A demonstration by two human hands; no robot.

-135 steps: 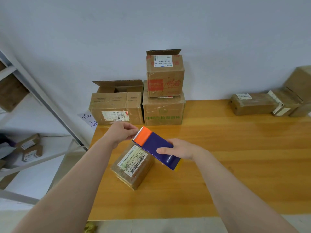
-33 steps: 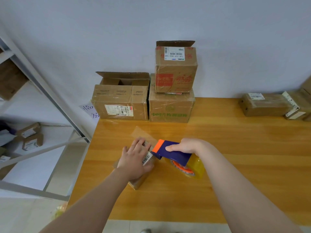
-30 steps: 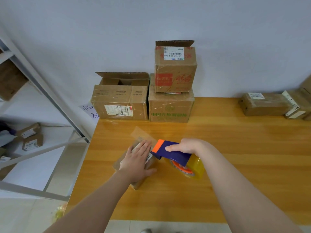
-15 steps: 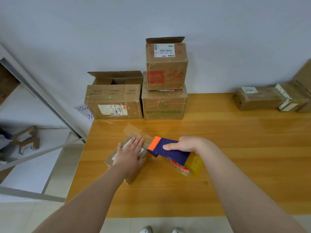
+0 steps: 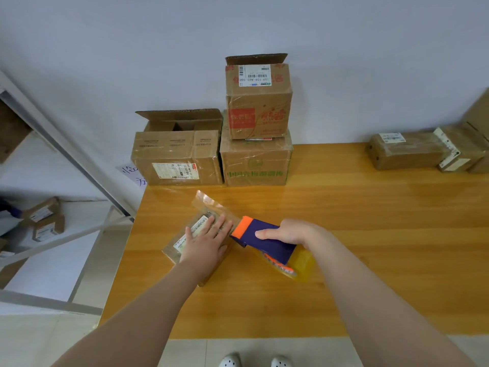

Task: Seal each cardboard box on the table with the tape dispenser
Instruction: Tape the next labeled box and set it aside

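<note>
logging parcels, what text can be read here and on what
"159-159-A03 160": label on the top box.
Red print on it, green print on the box below: Chinese, too blurred.
Paper at left: handwriting, partly hidden.
Other labels: too small.

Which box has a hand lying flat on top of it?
The small flat box beside the tape dispenser. The left hand lies flat on it; the boxes by the wall have no hand on them.
</note>
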